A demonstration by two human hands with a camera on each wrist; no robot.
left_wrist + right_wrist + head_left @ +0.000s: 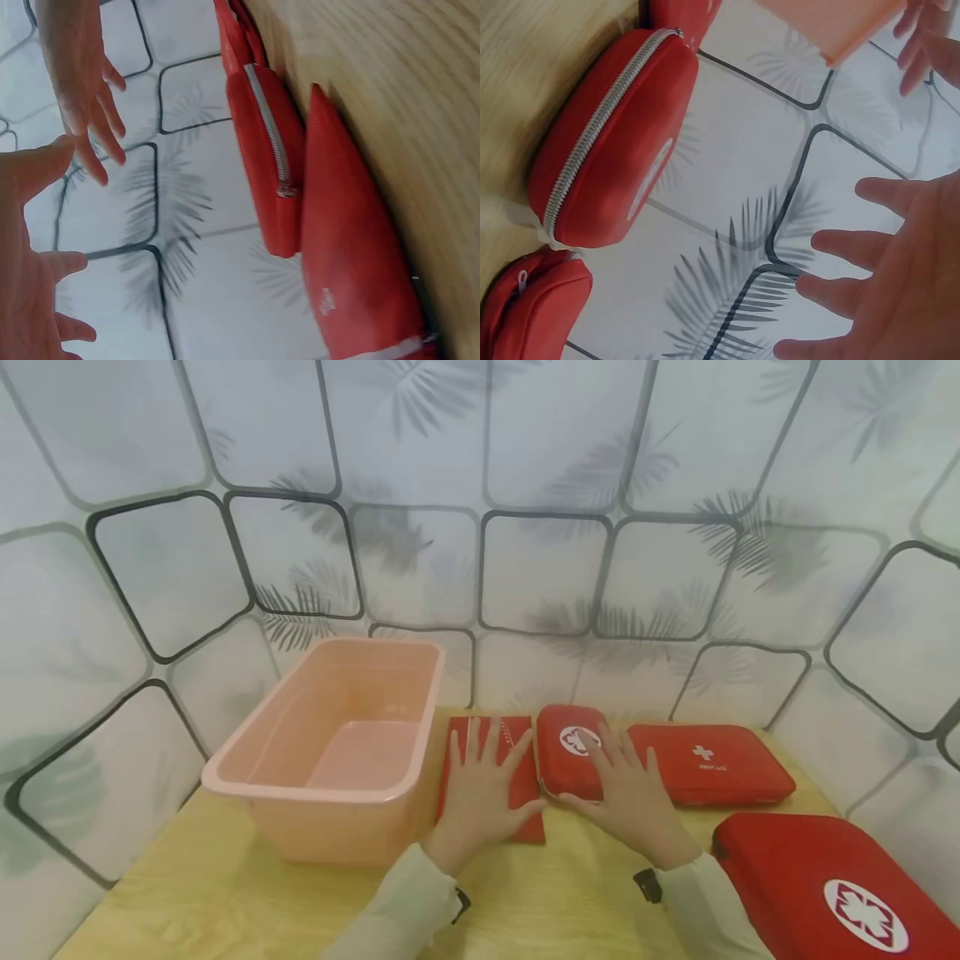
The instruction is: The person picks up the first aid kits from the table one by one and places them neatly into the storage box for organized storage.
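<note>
Both hands hover with fingers spread and hold nothing. My left hand [480, 797] overlaps a flat red pouch [522, 789] in the head view. Beside it, my right hand [633, 802] reaches over the lower right of a small red zip case [558, 727] with a white emblem. The left wrist view shows that case's zipper [271, 135] edge-on behind the flat pouch [345, 240], both apart from the hands. From the right wrist, the zip case [622, 142] also stands clear of the fingers. A wider red first aid case [720, 764] lies right of the right hand.
A deep pink plastic basin [322, 793] stands on the wooden table [570, 902] at left, its inside bare. At the front right is a large red case [795, 868] with a white emblem. Patterned wall covering [540, 577] rises behind and at both sides.
</note>
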